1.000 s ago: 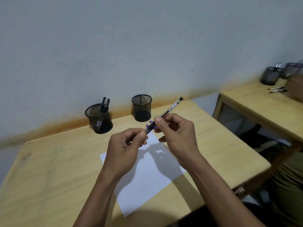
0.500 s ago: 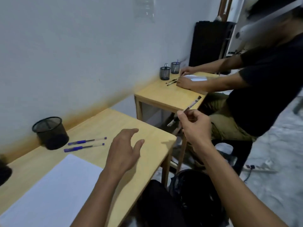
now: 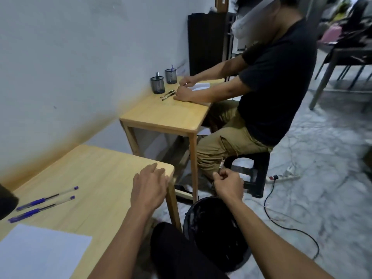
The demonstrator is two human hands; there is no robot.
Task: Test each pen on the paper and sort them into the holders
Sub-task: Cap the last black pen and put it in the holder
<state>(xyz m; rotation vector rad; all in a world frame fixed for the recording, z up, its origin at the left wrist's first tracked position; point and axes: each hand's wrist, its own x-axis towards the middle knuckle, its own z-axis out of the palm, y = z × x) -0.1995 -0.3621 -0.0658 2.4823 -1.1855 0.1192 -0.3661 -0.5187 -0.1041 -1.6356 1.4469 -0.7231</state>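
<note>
My right hand (image 3: 228, 186) hangs off the table's right side, above a black bin (image 3: 211, 232), fingers pinched on a pen (image 3: 221, 165) of which only a short light end sticks up. My left hand (image 3: 149, 188) hovers over the right corner of the wooden table (image 3: 100, 168), fingers apart and holding nothing. Two blue pens (image 3: 48, 199) (image 3: 40, 210) lie side by side on the table at the left. The white paper (image 3: 40, 252) lies at the bottom left. A dark mesh holder (image 3: 6, 202) is cut off at the left edge.
Another person (image 3: 271, 87) sits on a black stool (image 3: 255, 174) at a second wooden table (image 3: 167, 115) with two mesh holders (image 3: 158, 84) and pens. A black cable (image 3: 281, 222) and a power strip (image 3: 281, 177) lie on the marble floor.
My view has swung right, away from the holders. My right hand carried the black pen off the table and lowered it over the bin. My left hand let go and hovers over the table corner.
</note>
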